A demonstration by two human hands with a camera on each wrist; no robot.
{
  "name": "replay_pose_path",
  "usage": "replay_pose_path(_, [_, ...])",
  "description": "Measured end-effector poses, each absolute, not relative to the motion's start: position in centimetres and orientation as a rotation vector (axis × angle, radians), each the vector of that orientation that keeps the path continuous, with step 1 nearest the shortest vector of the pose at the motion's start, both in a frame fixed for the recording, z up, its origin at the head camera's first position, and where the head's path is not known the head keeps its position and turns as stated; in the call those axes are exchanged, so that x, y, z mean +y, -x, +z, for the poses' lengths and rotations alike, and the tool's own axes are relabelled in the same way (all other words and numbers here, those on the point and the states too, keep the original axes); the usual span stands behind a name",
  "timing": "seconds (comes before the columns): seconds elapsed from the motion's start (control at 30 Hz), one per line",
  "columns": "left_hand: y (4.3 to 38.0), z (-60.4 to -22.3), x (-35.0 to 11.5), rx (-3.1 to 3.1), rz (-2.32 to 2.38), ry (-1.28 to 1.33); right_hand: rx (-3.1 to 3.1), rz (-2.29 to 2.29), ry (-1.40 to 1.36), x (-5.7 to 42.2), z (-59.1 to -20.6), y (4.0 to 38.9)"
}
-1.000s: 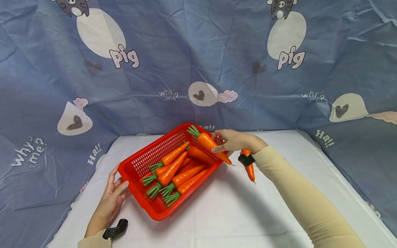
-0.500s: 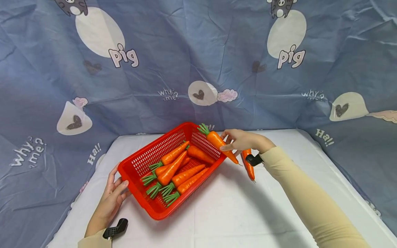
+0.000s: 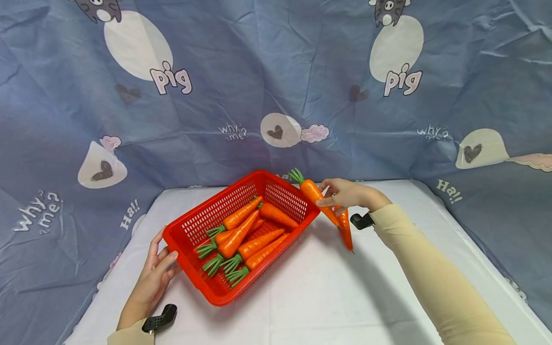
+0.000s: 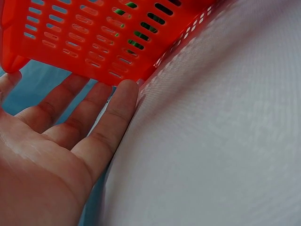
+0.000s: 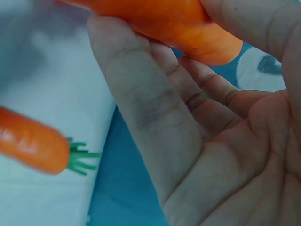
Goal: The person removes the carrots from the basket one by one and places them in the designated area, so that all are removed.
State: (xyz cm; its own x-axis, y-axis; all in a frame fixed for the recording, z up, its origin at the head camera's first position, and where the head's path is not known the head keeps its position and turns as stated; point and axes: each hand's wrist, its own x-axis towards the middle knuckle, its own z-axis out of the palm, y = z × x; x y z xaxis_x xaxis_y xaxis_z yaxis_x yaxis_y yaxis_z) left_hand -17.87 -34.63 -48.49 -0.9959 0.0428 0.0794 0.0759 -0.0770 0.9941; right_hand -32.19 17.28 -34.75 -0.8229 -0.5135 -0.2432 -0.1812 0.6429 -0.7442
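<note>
In the head view my right hand [image 3: 351, 194] holds an orange carrot [image 3: 311, 191] with green stalks, pinched between thumb and fingers, just outside the basket's far right corner. Its tip points down toward the near right and overlaps a second carrot [image 3: 345, 233] lying on the table. The right wrist view shows the held carrot [image 5: 174, 23] across the fingers. My left hand [image 3: 150, 280] grips the left end of a red perforated basket [image 3: 191, 275], thumb on the rim. From the left wrist, its fingers [image 4: 124, 101] lie against the basket's outside.
Several carrots [image 3: 235, 239] lie in the basket, most with stalks toward the near left. A white cloth [image 3: 315, 297] covers the table. Behind it hangs a blue printed curtain [image 3: 224, 57]. Black devices [image 3: 160, 318] are strapped to both wrists.
My right hand has carried its carrot rightward, from over the basket's right end to outside the rim, close over the carrot on the table. The left hand and basket stay put.
</note>
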Motion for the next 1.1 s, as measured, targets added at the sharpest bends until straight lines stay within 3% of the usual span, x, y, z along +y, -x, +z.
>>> replay_pose_path(1.1, [17.9,-48.5,-34.7,-2.144,-2.274,0.128,2.343,-1.14,0.154,24.9,-38.7,33.0])
